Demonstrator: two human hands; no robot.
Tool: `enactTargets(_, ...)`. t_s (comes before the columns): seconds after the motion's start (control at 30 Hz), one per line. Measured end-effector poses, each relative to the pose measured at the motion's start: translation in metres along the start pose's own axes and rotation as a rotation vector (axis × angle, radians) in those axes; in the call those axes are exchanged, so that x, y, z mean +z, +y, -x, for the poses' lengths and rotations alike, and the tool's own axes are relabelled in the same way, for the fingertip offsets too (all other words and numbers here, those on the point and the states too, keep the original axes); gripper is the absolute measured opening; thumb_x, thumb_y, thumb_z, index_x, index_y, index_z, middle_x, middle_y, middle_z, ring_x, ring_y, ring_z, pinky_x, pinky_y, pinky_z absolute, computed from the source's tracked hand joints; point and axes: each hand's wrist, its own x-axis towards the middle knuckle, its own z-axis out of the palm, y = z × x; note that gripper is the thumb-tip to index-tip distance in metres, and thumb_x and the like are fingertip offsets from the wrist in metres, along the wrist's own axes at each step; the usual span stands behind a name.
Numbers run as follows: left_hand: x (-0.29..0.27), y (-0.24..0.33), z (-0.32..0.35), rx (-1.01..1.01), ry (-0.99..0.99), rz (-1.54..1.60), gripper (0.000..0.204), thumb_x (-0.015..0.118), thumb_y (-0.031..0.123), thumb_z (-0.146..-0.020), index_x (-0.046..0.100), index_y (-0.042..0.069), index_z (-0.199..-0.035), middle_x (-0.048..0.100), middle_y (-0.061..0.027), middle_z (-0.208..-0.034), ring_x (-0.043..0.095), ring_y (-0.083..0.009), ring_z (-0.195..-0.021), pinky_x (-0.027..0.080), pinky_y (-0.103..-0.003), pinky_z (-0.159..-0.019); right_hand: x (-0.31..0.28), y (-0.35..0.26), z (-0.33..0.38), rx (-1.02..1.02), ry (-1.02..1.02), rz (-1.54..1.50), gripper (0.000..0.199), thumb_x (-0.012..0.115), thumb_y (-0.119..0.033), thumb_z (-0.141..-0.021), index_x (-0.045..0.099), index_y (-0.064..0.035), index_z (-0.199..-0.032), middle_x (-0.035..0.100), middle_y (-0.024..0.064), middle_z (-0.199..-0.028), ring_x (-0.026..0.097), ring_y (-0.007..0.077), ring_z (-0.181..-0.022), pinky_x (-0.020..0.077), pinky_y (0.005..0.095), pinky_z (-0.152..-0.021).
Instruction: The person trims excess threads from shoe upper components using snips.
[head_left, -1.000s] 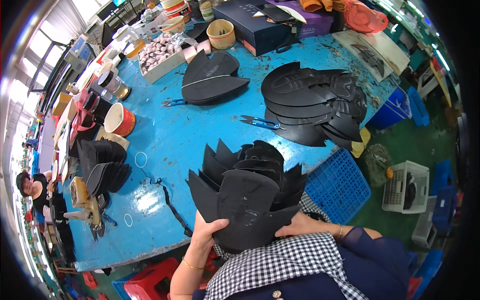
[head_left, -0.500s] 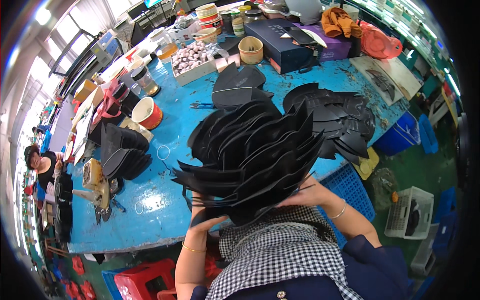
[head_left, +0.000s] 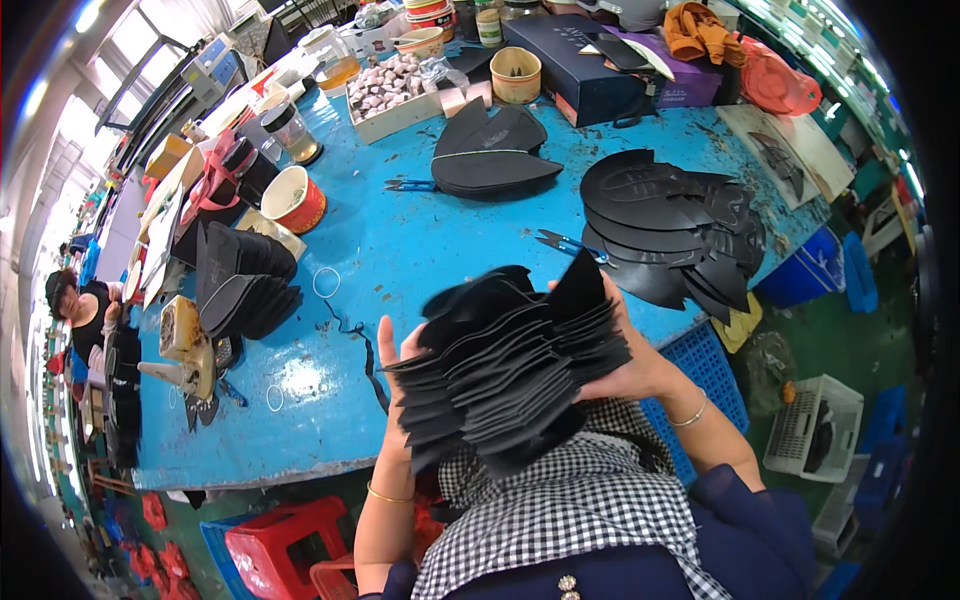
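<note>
Both my hands hold a thick fanned stack of black cut pieces (head_left: 505,375) above my lap, near the front edge of the blue table (head_left: 400,250). My left hand (head_left: 393,350) presses the stack's left side with fingers upright. My right hand (head_left: 630,365) grips its right side from behind. The pieces are flat, dark and pointed, and they splay out like a fan. A checked cloth (head_left: 570,500) covers my lap below the stack.
More black pieces lie in piles at the right (head_left: 670,225), centre back (head_left: 490,160) and left (head_left: 240,280). Blue scissors (head_left: 565,243), an orange-red cup (head_left: 295,200), a tray of small parts (head_left: 390,90), dark boxes (head_left: 590,70), a blue crate (head_left: 700,370), red stools (head_left: 290,545). Another person (head_left: 80,310) sits at far left.
The stack has been lifted off the table and squared between my hands, its fan now tighter and tilted sideways. The view has shifted closer to the table.
</note>
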Motion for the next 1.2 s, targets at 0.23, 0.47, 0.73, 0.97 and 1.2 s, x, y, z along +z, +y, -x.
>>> enactTargets(0.23,-0.065,-0.022,-0.018,-0.042,-0.419,-0.002,0.068,0.058,0.019,-0.101,0.021,0.010,-0.157,0.033,-0.0159,-0.157,0.044,-0.0269,-0.137,0.043,-0.039,-0.111,0.021,0.015,0.007,0.029,0.080,-0.547,0.132,0.095,-0.012,-0.062,0.005,-0.0153,-0.158,0.043,0.0150,-0.148,0.047,0.0256,-0.133,0.0376,0.0434,-0.114)
enactTargets(0.47,-0.005,-0.023,-0.003,0.222,-0.250,-0.752,0.070,0.072,0.001,-0.084,0.039,0.004,-0.146,0.055,-0.0110,-0.136,0.059,-0.0216,-0.116,0.048,-0.038,-0.105,0.065,0.022,0.018,0.202,0.244,-0.376,0.096,0.087,-0.012,-0.074,0.028,-0.0021,-0.149,0.047,0.0116,-0.140,0.047,0.0230,-0.130,0.0372,0.0375,-0.111)
enactTargets(0.73,-0.043,0.083,-0.015,0.316,0.198,-0.911,0.055,0.079,0.009,-0.081,0.056,-0.004,-0.128,0.067,-0.0123,-0.116,0.066,-0.0213,-0.101,0.053,-0.033,-0.090,-0.014,0.035,-0.062,-0.020,0.132,0.427,0.038,0.072,-0.022,-0.085,0.057,-0.0029,-0.115,0.061,0.0119,-0.092,0.064,0.0286,-0.086,0.0532,0.0397,-0.075)
enactTargets(0.97,-0.083,0.128,-0.011,0.372,0.444,-1.178,0.073,0.081,0.015,-0.081,0.045,-0.003,-0.142,0.057,-0.0151,-0.133,0.058,-0.0222,-0.117,0.045,-0.031,-0.101,-0.023,0.107,-0.112,-0.155,0.093,0.811,0.026,0.058,-0.001,-0.080,0.055,-0.0054,-0.106,0.057,0.0123,-0.092,0.062,0.0316,-0.090,0.0537,0.0409,-0.075)
enactTargets(1.2,-0.046,0.098,0.014,0.996,0.517,-1.678,0.077,0.073,0.009,-0.087,0.031,0.005,-0.152,0.042,-0.0165,-0.149,0.039,-0.0273,-0.140,0.029,-0.044,-0.115,-0.117,0.171,-0.170,0.130,0.082,0.803,0.037,0.055,-0.038,-0.094,0.072,-0.0063,-0.084,0.071,0.0177,-0.093,0.067,0.0388,-0.090,0.0526,0.0516,-0.077)
